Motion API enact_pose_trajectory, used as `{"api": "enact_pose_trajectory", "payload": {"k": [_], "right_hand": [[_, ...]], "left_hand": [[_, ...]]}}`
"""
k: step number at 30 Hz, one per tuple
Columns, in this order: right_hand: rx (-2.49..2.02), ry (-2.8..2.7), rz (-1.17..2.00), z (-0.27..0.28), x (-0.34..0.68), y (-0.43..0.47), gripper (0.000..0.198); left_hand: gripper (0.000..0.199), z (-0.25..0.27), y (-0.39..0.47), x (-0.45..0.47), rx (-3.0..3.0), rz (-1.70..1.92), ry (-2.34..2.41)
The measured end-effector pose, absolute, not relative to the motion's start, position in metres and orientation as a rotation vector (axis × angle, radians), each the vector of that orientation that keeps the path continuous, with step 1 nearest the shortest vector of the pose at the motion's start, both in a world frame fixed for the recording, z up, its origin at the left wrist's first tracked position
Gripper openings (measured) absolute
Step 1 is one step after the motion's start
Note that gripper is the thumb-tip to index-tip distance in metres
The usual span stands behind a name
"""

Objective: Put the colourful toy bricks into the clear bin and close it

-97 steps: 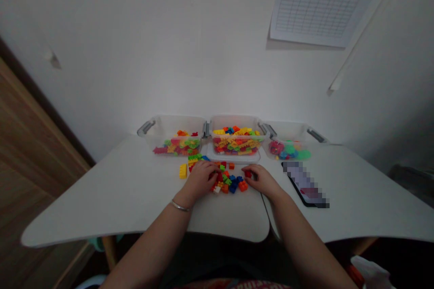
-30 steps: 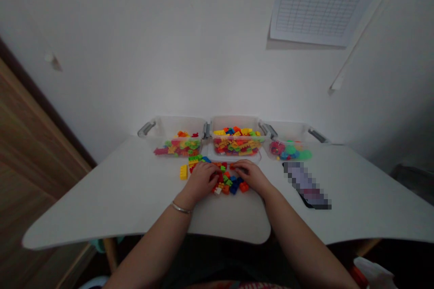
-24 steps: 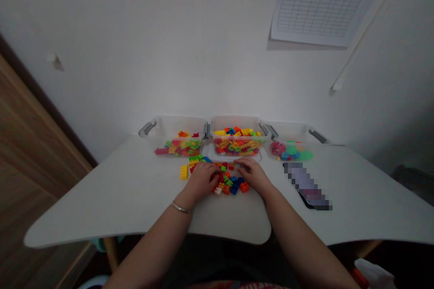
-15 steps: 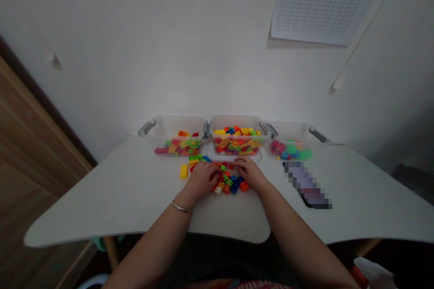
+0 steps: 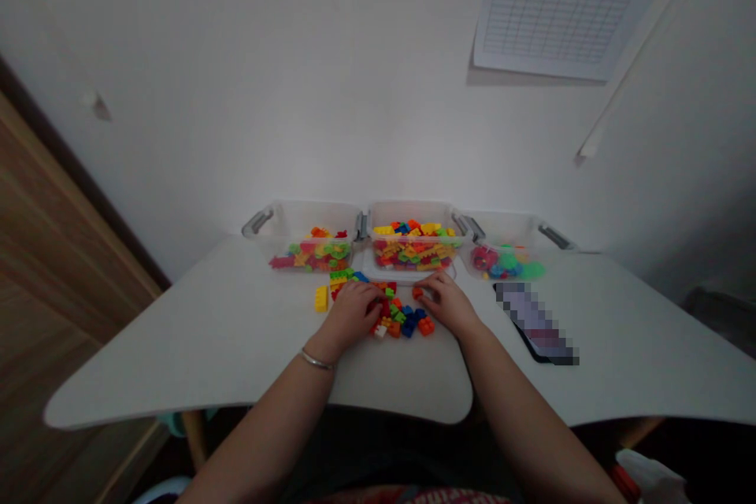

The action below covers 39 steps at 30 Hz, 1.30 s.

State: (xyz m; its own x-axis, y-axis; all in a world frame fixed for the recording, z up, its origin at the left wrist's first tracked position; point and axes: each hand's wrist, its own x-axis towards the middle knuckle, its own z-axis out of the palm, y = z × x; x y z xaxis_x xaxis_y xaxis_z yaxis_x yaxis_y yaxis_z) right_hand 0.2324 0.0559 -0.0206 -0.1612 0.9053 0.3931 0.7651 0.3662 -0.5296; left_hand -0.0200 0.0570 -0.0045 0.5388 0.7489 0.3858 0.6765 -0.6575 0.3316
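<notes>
Head view, right hand point(image 5: 450, 305) first: what has it got?

Fingertips bent against a small orange-red brick point(image 5: 417, 293); pinched or merely touched, cannot tell.

Left hand point(image 5: 353, 311)?

Palm down, curled over the left part of a pile of loose bricks point(image 5: 397, 316). Grip hidden, cannot tell. Silver bracelet point(image 5: 317, 361) at the wrist.

Where's the pile?

On the white table point(image 5: 224, 346), mostly between the hands. Blue, green, orange, red; one white brick point(image 5: 381, 331) at the near edge. Yellow brick point(image 5: 320, 298) just left of the left hand.

Farther out?

Phone point(image 5: 535, 323), screen pixelated, right of the right hand. Behind: left box point(image 5: 287, 219), middle box point(image 5: 387, 214), right box point(image 5: 502, 224), clear-sided, in a row, colourful pieces in each. Gridded paper point(image 5: 546, 8) on the wall point(image 5: 295, 94).
</notes>
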Motion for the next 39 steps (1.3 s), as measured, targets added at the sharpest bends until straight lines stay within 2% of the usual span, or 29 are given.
{"api": "enact_pose_trajectory", "payload": {"k": [3, 9, 13, 15, 20, 27, 33, 37, 39], "right_hand": [[-1.465, -2.026, 0.268, -0.019, 0.229, 0.053, 0.024], [-1.478, -2.003, 0.243, -0.019, 0.227, 0.054, 0.011], [-1.383, -1.929, 0.234, -0.017, 0.226, 0.053, 0.018], [-1.323, -1.849, 0.189, -0.014, 0.224, 0.051, 0.019], [-1.185, -1.566, -0.01, -0.002, 0.219, 0.048, 0.005], [-1.089, -1.365, -0.193, 0.026, 0.222, 0.056, 0.005], [-1.146, -1.396, -0.238, 0.046, 0.218, 0.077, 0.021], [-1.229, -1.664, -0.298, 0.045, 0.203, 0.081, 0.031], [-1.286, -1.774, -0.35, 0.041, 0.195, 0.08, 0.042]], "left_hand": [[0.02, -0.005, 0.058, -0.021, 2.629, 0.75, 1.222], [0.02, -0.004, 0.057, -0.02, 2.624, 0.764, 1.213], [0.02, -0.003, 0.057, -0.021, 2.627, 0.757, 1.221], [0.02, -0.003, 0.057, -0.021, 2.625, 0.762, 1.216], [0.021, -0.003, 0.057, -0.02, 2.612, 0.77, 1.21], [0.022, -0.003, 0.057, -0.021, 2.608, 0.759, 1.213], [0.022, -0.003, 0.056, -0.021, 2.59, 0.798, 1.213], [0.021, -0.002, 0.056, -0.021, 2.585, 0.809, 1.222], [0.021, -0.002, 0.056, -0.021, 2.58, 0.809, 1.217]]}}
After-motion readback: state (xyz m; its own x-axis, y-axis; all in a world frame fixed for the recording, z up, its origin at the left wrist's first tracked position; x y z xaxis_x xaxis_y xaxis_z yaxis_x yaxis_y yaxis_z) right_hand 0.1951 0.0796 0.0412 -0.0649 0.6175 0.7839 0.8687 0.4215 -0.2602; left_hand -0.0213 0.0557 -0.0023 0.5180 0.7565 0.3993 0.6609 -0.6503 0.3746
